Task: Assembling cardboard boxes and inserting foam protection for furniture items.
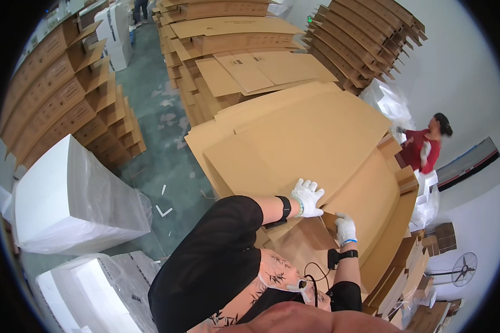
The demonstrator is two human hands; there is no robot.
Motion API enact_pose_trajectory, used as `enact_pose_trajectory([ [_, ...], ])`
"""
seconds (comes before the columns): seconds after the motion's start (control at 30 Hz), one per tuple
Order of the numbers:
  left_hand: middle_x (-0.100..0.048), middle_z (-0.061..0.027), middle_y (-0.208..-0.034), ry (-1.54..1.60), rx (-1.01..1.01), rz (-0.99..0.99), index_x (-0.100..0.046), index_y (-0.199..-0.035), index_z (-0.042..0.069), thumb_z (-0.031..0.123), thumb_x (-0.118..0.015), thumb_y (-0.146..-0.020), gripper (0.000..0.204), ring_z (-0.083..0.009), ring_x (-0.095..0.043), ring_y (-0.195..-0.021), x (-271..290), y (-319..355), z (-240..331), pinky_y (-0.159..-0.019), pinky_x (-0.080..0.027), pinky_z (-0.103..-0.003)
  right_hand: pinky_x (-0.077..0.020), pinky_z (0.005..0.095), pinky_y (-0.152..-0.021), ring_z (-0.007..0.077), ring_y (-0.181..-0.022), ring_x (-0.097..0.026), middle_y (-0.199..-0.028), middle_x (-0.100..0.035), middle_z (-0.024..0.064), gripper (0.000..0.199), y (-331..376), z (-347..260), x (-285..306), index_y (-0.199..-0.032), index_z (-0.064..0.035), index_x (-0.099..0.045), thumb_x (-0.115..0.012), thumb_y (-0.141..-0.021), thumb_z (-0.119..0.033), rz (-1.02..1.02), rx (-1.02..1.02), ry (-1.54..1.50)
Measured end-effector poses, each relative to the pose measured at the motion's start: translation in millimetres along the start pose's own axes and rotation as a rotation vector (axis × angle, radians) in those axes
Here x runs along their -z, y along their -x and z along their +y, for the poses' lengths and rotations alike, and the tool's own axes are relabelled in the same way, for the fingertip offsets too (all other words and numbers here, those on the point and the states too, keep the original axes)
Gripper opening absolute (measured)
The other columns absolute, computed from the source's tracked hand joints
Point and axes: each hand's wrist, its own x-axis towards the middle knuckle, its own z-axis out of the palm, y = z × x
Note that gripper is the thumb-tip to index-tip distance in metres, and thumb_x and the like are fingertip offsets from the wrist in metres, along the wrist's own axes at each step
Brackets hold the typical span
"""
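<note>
Both of my hands wear white knit gloves. My left hand [307, 197] lies with fingers spread on the near edge of a large flat brown cardboard sheet [311, 139], the top one of a stack in front of me. My right hand [345, 228] grips the edge of a cardboard flap [372, 205] just below and to the right of it. A black band sits on each wrist. Folded cardboard [300, 244] shows under my hands.
Stacks of flattened cartons [244, 61] run ahead; more stand on edge at left [66, 94] and far right [366, 39]. White foam blocks in plastic wrap [66, 200] sit at left on the green floor [166, 161]. A person in red [425, 147] works at right. A fan [464, 269] stands low right.
</note>
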Motion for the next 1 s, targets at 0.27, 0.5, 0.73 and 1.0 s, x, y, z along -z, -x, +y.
enact_pose_trajectory([
  [0.27,-0.045,-0.0203,-0.151,-0.05,-0.026,0.029,-0.047,-0.15,0.013,0.063,-0.058,-0.084,0.083,-0.0364,-0.039,-0.141,-23.2,-4.4,13.8,-0.117,-0.027,-0.053,-0.0551,0.05,-0.084,0.04,-0.091,-0.069,-0.092,-0.073,0.0198,0.022,100.6,112.4,163.4,-0.091,-0.0136,-0.076,-0.059,-0.077,-0.016,-0.093,0.232,0.89],
  [0.5,-0.04,-0.0225,-0.154,-0.076,0.007,0.047,-0.044,-0.151,0.011,0.065,-0.056,-0.089,0.084,-0.0396,-0.034,-0.146,-37.6,0.8,45.4,-0.121,-0.025,-0.048,-0.0516,0.0464,-0.095,0.0378,-0.105,-0.067,-0.105,-0.073,0.0202,0.031,147.7,195.3,247.5,-0.1,-0.0148,-0.079,-0.055,-0.089,-0.031,-0.306,0.09,0.808],
  [0.73,-0.061,-0.0185,-0.133,-0.06,-0.008,0.495,-0.064,-0.123,0.007,0.05,-0.057,-0.095,0.051,-0.0382,-0.055,-0.125,-37.9,7.0,133.7,-0.106,-0.043,-0.046,-0.0542,0.0495,-0.069,0.0386,-0.077,-0.069,-0.084,-0.072,0.0161,0.049,155.6,256.4,263.2,-0.088,-0.0133,-0.075,-0.044,-0.102,-0.049,-0.052,0.497,0.744],
  [1.0,-0.055,-0.021,-0.144,0.219,0.0,0.784,-0.054,-0.139,-0.005,0.017,-0.057,-0.103,0.042,-0.0326,-0.051,-0.134,-109.9,24.1,174.1,-0.115,-0.038,-0.041,-0.0405,0.0503,-0.114,0.0362,-0.112,-0.064,-0.116,-0.069,0.0157,0.048,171.7,280.4,361.9,-0.128,-0.0093,-0.064,-0.075,-0.087,-0.032,0.8,0.558,0.283],
])
